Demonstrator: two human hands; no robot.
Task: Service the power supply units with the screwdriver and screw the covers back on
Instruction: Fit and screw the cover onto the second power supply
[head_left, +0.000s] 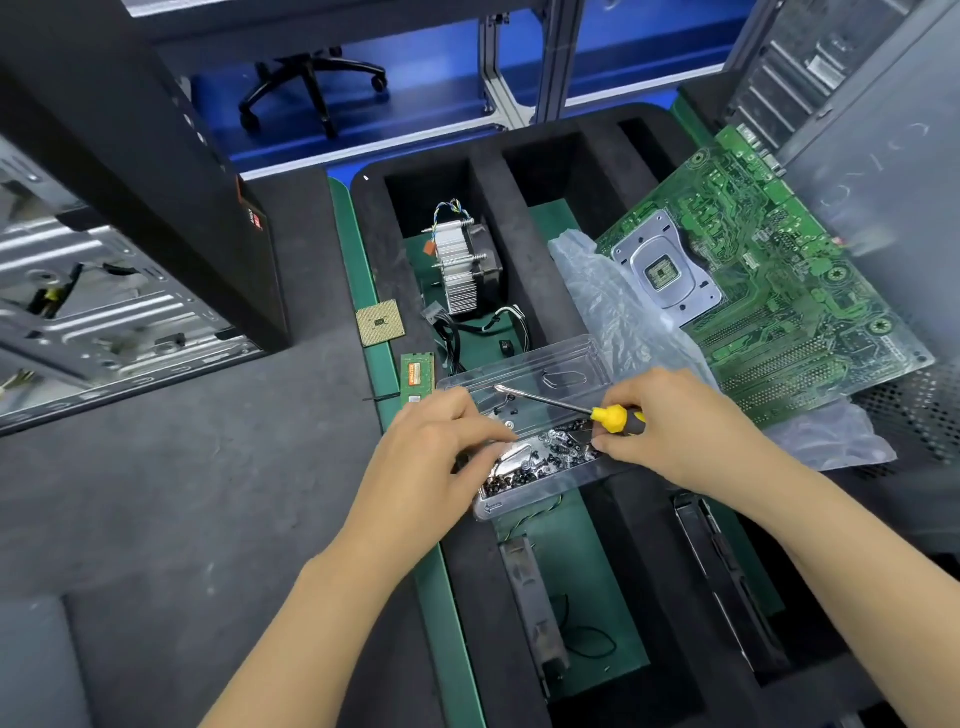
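Observation:
A clear plastic tray (561, 364) lies across the black foam organiser, its near half filled with several small dark screws (545, 457). My right hand (680, 426) grips a yellow-and-black screwdriver (613, 418) whose shaft points left over the tray, and its fingertips touch the screw pile. My left hand (441, 457) rests at the tray's left edge with fingertips reaching into the screws; whether it pinches one is hidden. No power supply unit is plainly visible.
The black foam organiser (488, 208) holds a heatsink with fan (462, 265) and cables. A green motherboard (769, 280) on plastic wrap leans at right. A CPU chip (380, 322) and RAM stick (417, 374) lie left of the tray. Open PC cases stand at left (104, 291) and right (857, 130).

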